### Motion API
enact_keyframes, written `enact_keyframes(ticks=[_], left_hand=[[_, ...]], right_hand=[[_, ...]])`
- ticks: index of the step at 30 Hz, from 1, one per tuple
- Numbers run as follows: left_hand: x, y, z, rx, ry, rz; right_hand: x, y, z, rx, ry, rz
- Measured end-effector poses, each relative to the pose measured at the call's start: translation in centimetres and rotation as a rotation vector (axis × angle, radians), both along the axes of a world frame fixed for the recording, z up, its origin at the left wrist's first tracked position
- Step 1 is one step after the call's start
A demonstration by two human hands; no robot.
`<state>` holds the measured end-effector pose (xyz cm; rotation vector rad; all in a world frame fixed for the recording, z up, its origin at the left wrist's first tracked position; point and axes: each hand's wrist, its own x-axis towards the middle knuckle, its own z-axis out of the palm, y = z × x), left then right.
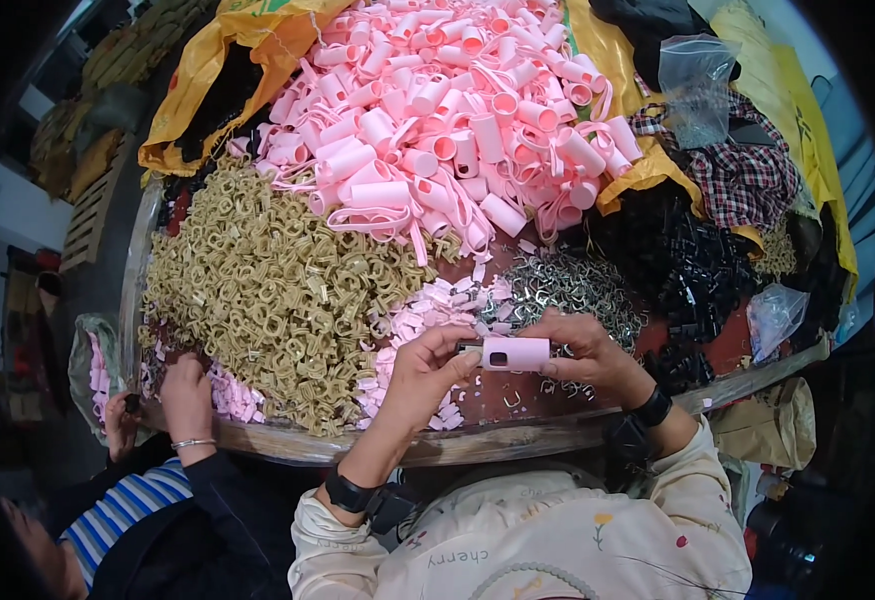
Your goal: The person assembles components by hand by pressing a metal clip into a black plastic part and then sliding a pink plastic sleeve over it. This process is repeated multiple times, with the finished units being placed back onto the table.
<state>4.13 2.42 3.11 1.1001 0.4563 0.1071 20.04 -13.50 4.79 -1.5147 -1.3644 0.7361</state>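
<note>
In front of my body I hold a pink plastic tube (pixel 528 354) level, with a dark square window near its left end. My right hand (pixel 590 352) is closed on its right end, thumb below and fingers above. At the tube's left end, my left hand (pixel 426 372) pinches a small black part (pixel 469 347), partly hidden by the fingers. Just beyond my hands lie a heap of small pale pink plastic pieces (pixel 430 312) and a pile of bent metal clips (pixel 583 290).
Pink tubes with straps (pixel 448 110) are heaped at the back, olive-tan plastic rings (pixel 268 280) at left, black parts (pixel 693 270) at right. A wooden rim (pixel 488 441) edges the table. At left, a co-worker's hand (pixel 187 398) reaches over the rim.
</note>
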Motion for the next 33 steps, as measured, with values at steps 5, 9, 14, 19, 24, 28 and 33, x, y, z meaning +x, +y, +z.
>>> enact_keyframes(ticks=[5, 9, 14, 19, 24, 28, 33], left_hand=[[0.0, 0.1, -0.4, -0.013, 0.034, -0.044], [0.1, 0.1, -0.5, -0.009, 0.081, -0.063], [0.7, -1.5, 0.1, -0.15, 0.034, -0.102], [0.4, -2.9, -0.3, -0.296, 0.05, -0.159], [1.5, -5.2, 0.6, -0.472, 0.127, -0.331], [3.9, -5.7, -0.4, 0.195, 0.094, -0.437], [10.5, -8.1, 0.8, 1.357, -0.465, -0.355]], right_hand=[[-0.7, -0.3, -1.2, -0.127, 0.139, 0.014], [-1.0, -0.1, -1.0, -0.106, 0.02, 0.008], [-2.1, 1.1, 1.4, 0.093, -0.168, 0.146], [-2.8, 0.3, 1.8, 0.107, -0.077, 0.256], [-3.1, -4.4, 2.5, 0.085, -0.29, -0.075], [-2.1, -13.5, 4.2, -0.08, -0.536, -0.675], [-6.5, -31.2, 6.9, -1.258, -0.628, -0.977]])
